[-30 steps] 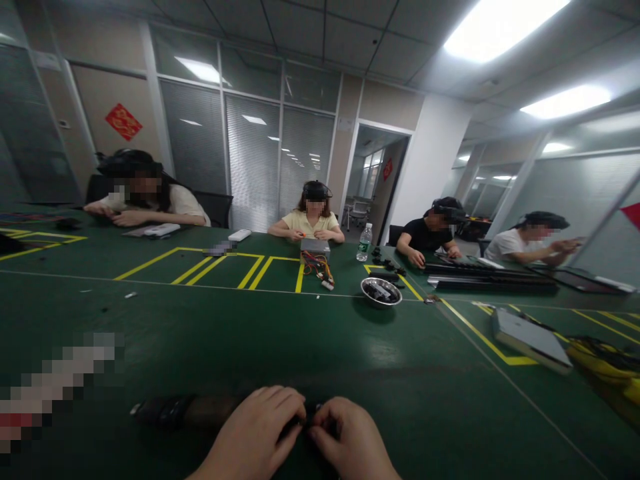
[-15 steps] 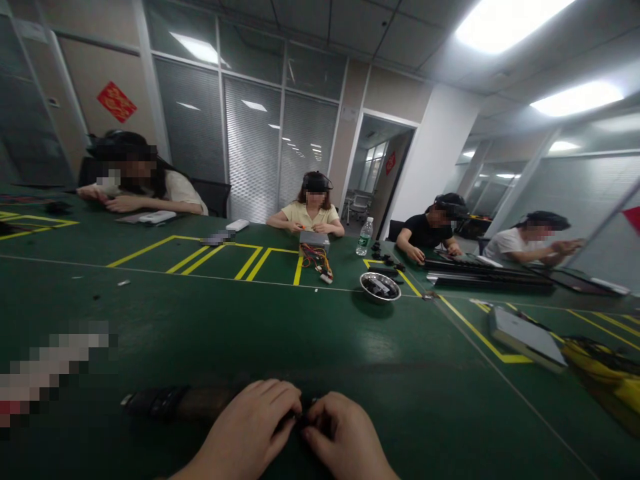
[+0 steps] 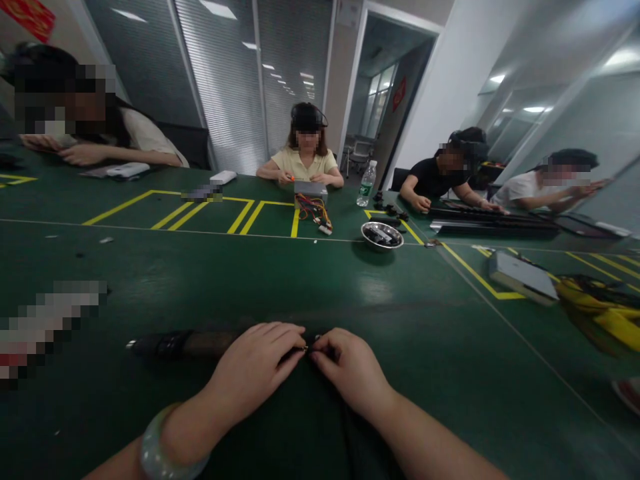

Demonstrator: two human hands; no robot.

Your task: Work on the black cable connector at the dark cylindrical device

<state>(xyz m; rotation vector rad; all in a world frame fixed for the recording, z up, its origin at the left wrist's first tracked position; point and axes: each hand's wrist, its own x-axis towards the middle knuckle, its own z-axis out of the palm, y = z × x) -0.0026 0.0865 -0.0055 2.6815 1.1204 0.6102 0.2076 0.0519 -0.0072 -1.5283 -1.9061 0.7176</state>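
Note:
A dark cylindrical tool that looks like an electric screwdriver [image 3: 200, 343] lies on the green table, its silver tip pointing left. My left hand [image 3: 263, 357] is closed over its right end, wrist in a pale bangle [image 3: 173, 447]. Right beside it, my right hand [image 3: 353, 367] is closed in a pinch, fingertips nearly meeting the left ones. A small brass-coloured bit [image 3: 306, 347] shows between the two hands. What the right fingers hold is mostly hidden. A dark cord-like line [image 3: 349, 433] runs below the right hand toward the near edge.
Ahead stand a metal bowl [image 3: 367, 241] of dark parts, a water bottle [image 3: 367, 183] and a grey box with coloured wires [image 3: 310, 193]. A silver box [image 3: 523, 277] and yellow bag [image 3: 610, 320] are right. A blurred-out item [image 3: 50, 327] lies left. Several people sit opposite.
My view has tipped downward, so the far table and people sit higher and my forearms show more. Both hands stay together at the tool's right end; the brass-coloured bit now shows.

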